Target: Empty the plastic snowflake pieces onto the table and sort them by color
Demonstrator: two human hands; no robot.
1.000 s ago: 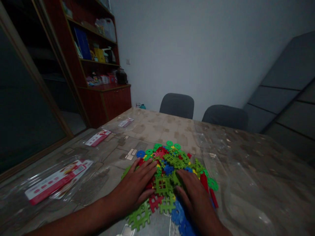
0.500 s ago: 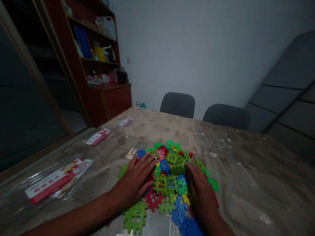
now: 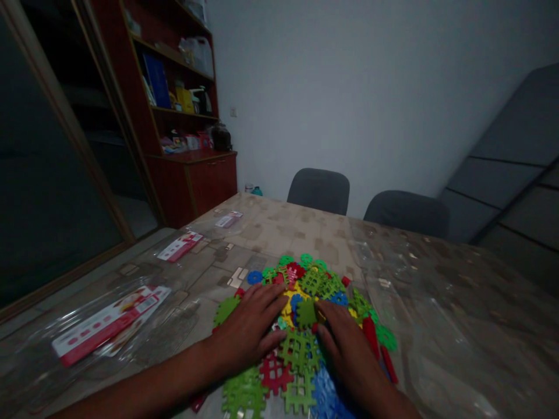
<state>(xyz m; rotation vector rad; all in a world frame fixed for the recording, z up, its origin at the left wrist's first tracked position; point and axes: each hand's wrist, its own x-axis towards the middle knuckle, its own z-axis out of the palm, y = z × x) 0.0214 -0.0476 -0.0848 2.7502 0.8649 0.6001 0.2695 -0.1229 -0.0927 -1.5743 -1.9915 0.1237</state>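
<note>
A pile of interlocking plastic building pieces in green, red, blue and yellow lies before me on the table. Some are toothed discs, others lattice squares. My left hand rests palm down over the pile's left side, fingers stretched out and partly spread. From the right, my right hand reaches over the pile, thumb and fingers apart. Just by its fingertips is a small green square piece; I cannot tell if they touch it. Red rods lie right of that hand. Pieces under both palms are hidden.
Clear plastic packages with red-and-white cards lie along the left of the patterned table. More clear plastic is spread on the right. Two grey chairs stand at the far side, and a wooden cabinet at the back left.
My right hand has shifted left across the pile, nearer my left hand. The small green piece has moved left and down, uncovering yellow pieces. Red rods now show on the right.
</note>
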